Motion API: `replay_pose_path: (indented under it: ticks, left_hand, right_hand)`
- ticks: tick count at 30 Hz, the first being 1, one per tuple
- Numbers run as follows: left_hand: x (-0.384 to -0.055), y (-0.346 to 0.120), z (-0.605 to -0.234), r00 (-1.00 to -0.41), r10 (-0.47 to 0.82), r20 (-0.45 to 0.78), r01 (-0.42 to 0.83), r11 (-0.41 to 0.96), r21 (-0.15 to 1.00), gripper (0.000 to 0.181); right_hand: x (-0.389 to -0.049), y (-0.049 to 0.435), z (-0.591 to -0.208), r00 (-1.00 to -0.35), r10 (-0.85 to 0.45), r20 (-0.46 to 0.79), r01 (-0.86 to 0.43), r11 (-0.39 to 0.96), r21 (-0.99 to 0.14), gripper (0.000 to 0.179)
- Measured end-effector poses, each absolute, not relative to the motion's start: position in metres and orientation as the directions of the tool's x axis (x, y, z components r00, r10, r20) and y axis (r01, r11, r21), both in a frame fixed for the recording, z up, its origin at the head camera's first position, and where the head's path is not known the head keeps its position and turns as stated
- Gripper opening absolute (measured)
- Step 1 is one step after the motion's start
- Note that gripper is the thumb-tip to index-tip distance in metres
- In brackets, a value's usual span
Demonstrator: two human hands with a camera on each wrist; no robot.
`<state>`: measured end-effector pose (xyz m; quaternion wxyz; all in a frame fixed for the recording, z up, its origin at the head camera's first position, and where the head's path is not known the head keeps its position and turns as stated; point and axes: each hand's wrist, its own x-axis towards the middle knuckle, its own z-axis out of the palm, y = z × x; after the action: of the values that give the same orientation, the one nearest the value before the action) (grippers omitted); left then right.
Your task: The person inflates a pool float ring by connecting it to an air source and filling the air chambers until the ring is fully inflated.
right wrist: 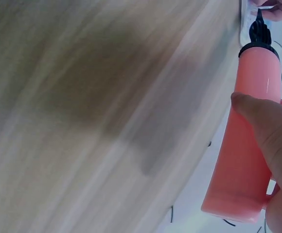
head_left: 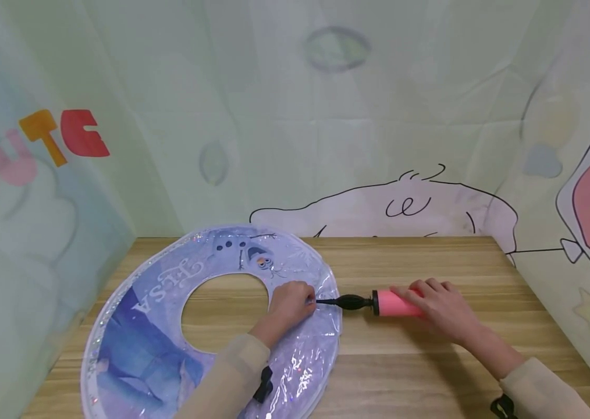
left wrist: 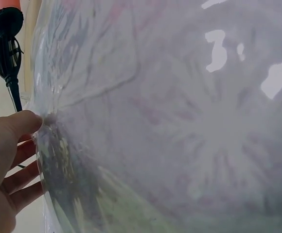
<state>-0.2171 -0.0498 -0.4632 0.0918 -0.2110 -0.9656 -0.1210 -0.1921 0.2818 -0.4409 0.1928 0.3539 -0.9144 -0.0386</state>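
A blue and purple inflatable swim ring [head_left: 143,331] with cartoon prints lies on the wooden table, its plastic wrinkled in places. At the right part of the ring, my left hand [head_left: 291,302] pinches its plastic by the black nozzle tip [head_left: 325,301] of a hand pump. The left wrist view shows the thumb [left wrist: 26,122] against the ring's edge [left wrist: 43,141]; the fingers hide where nozzle and ring meet. My right hand [head_left: 441,308] grips the pump's pink barrel [right wrist: 250,145], which is held roughly level, pointing left at the ring.
Bare wooden tabletop [head_left: 410,372] extends under and around the pump. Printed curtains [head_left: 295,145] with cartoon drawings and letters enclose the table at the back and both sides. Black wrist straps [head_left: 263,385] show at the sleeves.
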Motion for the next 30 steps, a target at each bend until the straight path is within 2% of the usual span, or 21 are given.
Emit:
replay_pose_path:
  ticks: [13,22,30]
  left_hand:
    - [-0.217,-0.049,-0.466,-0.890,0.392,0.232,0.435,0.883,0.177,0.008]
    - [-0.217,-0.045,-0.466,-0.868,0.424,0.259,0.465,0.877,0.121,0.007]
    - [-0.218,-0.041,-0.466,-0.847,0.451,0.280,0.483,0.874,0.053,0.014]
  right_hand:
    - [-0.195,0.275,-0.425,-0.619,-0.697,0.361,-0.607,0.717,0.343,0.071]
    - [-0.194,0.269,-0.418,-0.608,-0.704,0.367,-0.568,0.708,0.418,0.068]
    - [-0.194,0.260,-0.403,-0.568,-0.734,0.371,-0.594,0.678,0.433,0.052]
